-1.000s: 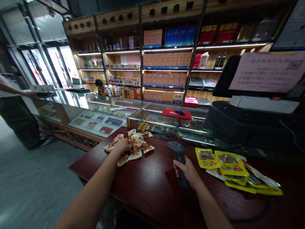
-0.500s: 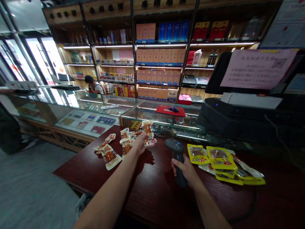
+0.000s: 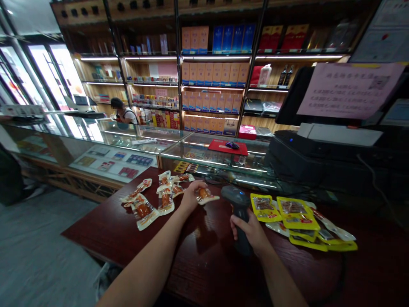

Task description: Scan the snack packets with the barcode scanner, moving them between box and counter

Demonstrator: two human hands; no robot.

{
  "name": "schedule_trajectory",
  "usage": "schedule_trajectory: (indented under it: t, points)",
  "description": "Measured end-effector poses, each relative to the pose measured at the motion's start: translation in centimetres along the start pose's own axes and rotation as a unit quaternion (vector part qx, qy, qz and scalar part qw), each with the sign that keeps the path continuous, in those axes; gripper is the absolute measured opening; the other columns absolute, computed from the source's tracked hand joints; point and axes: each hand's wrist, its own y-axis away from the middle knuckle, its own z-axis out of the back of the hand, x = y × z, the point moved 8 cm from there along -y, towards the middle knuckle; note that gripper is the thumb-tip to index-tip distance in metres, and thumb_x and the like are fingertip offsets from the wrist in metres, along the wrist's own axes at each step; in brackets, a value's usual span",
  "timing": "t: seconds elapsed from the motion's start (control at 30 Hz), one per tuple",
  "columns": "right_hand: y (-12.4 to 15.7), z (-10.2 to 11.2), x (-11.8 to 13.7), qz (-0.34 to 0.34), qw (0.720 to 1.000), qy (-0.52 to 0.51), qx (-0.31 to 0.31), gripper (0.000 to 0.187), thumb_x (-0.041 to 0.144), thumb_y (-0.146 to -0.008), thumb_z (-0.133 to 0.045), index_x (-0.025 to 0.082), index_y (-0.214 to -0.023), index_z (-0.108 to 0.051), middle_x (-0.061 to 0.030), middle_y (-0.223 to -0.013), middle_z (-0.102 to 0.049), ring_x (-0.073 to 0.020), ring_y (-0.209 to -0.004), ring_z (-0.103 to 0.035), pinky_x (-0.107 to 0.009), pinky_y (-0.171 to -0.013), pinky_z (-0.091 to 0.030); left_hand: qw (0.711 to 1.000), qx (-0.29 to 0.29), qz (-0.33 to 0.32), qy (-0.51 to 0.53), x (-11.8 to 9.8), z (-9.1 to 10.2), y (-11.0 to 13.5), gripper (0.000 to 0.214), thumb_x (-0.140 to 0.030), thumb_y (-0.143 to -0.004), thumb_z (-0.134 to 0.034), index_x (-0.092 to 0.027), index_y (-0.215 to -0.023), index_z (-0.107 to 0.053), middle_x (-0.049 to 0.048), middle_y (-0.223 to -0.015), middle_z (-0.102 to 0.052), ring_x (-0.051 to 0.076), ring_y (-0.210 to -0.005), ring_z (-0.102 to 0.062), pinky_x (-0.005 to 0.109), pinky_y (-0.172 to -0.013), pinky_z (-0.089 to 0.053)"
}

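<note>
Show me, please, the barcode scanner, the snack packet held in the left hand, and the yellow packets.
barcode scanner [image 3: 235, 195]: head view, on its grey head.
snack packet [image 3: 204, 194]: head view, on its orange filling.
yellow packets [image 3: 295, 213]: head view, middle of the top packet.

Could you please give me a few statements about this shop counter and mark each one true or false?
1. The left hand holds a sausage packet near the head of the scanner. True.
2. The right hand grips a phone. False: it grips the scanner's handle.
3. The yellow packets lie left of the scanner. False: they lie to its right.
4. More sausage packets lie on the wooden counter, left of the left hand. True.
</note>
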Motion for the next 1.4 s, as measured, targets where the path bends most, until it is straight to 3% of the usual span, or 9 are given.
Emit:
schedule_trajectory:
  t: [0.13,0.27,0.43,0.57,0.67,0.83,1.03,1.2,1.4]
  points:
    - [0.0,0.2,0.3,0.0,1.0,-0.02,-0.003,0.038,0.041,-0.066,-0.072,0.021,-0.088,-0.048,0.0061,-0.054,-0.057,-0.0104,-0.039,-0.049,-0.022,-0.037,-0.042,0.97,0.082,-0.089,-0.211,-0.6,-2.3,0.3,0.023,-0.005,-0.065,-0.06,-0.022,-0.076,-0.071,0.0061,-0.124,-0.055,0.026,-0.133,-0.03,0.049,-0.109,-0.022]
    - [-0.2,0.3,0.1,0.001,1.0,-0.024,-0.005,0.043,0.04,-0.066,-0.072,0.02,-0.096,-0.048,0.0063,-0.054,-0.057,-0.0103,-0.038,-0.049,-0.022,-0.036,-0.042,0.951,0.142,-0.091,-0.258,0.6,-3.9,0.6,0.043,-0.002,-0.066,-0.053,-0.022,-0.101,-0.069,0.0079,-0.138,-0.043,0.025,-0.134,-0.029,0.043,-0.109,-0.025]
    - [-0.5,0.3,-0.5,-0.004,1.0,-0.027,-0.003,0.048,0.041,-0.066,-0.072,0.019,-0.101,-0.047,0.0069,-0.053,-0.057,-0.01,-0.037,-0.049,-0.021,-0.035,-0.042,0.917,0.046,0.069,-0.39,1.6,-1.6,0.7,0.032,-0.028,-0.084,-0.045,-0.012,-0.106,-0.062,0.0184,-0.11,-0.061,0.026,-0.108,-0.056,0.039,-0.094,-0.04]
    - [-0.5,0.1,-0.7,-0.011,1.0,-0.015,-0.002,0.043,0.041,-0.066,-0.071,0.019,-0.095,-0.049,0.0069,-0.052,-0.057,-0.0101,-0.038,-0.049,-0.021,-0.035,-0.042,0.868,0.047,0.148,-0.471,1.1,-2.2,2.5,0.061,-0.066,-0.07,-0.051,-0.011,-0.092,-0.064,0.0221,-0.092,-0.064,0.035,-0.096,-0.06,0.042,-0.085,-0.043]
    - [-0.4,-0.1,-0.7,-0.012,1.0,-0.009,0.006,0.041,0.04,-0.066,-0.071,0.018,-0.094,-0.05,0.007,-0.053,-0.056,-0.0097,-0.038,-0.049,-0.021,-0.036,-0.043,0.874,0.058,0.106,-0.47,0.3,-4.1,3.3,0.061,-0.065,-0.06,-0.061,-0.013,-0.092,-0.063,0.0202,-0.1,-0.062,0.033,-0.102,-0.058,0.035,-0.086,-0.043]
    - [-0.3,0.2,-0.4,-0.002,1.0,-0.011,-0.005,0.041,0.04,-0.068,-0.069,0.019,-0.097,-0.048,0.0077,-0.053,-0.056,-0.0095,-0.038,-0.049,-0.02,-0.035,-0.042,0.931,0.073,0.118,-0.337,2.0,-5.0,3.0,0.033,-0.029,-0.064,-0.065,-0.015,-0.093,-0.058,0.0106,-0.087,-0.065,0.024,-0.085,-0.063,0.033,-0.077,-0.046]
    - [-0.6,1.0,-0.6,0.005,0.999,0.043,-0.03,0.04,0.04,-0.07,-0.068,0.019,-0.096,-0.047,0.0074,-0.053,-0.055,-0.0103,-0.039,-0.051,-0.021,-0.036,-0.043,0.996,0.003,0.093,-0.016,3.1,-0.6,0.4,0.036,-0.019,-0.059,-0.069,-0.015,-0.094,-0.062,0.0056,-0.092,-0.068,0.018,-0.085,-0.063,0.03,-0.079,-0.047]
    - [-0.6,0.8,-1.1,0.0,0.993,0.116,-0.007,0.036,0.039,-0.071,-0.066,0.02,-0.094,-0.045,0.0079,-0.053,-0.054,-0.0115,-0.04,-0.052,-0.023,-0.038,-0.045,0.99,-0.075,0.077,-0.09,1.4,4.2,-0.5,0.038,-0.026,-0.052,-0.074,-0.015,-0.086,-0.063,0.0028,-0.088,-0.067,0.019,-0.085,-0.061,0.032,-0.081,-0.046]
    - [-0.6,0.2,-1.3,-0.002,0.989,0.15,0.011,0.034,0.038,-0.072,-0.063,0.02,-0.094,-0.045,0.0074,-0.054,-0.054,-0.0113,-0.04,-0.052,-0.023,-0.037,-0.045,0.983,-0.077,0.155,-0.069,1.8,5.3,-0.2,0.028,-0.032,-0.053,-0.073,-0.015,-0.072,-0.063,-0.0022,-0.063,-0.061,0.014,-0.059,-0.058,0.026,-0.059,-0.046]
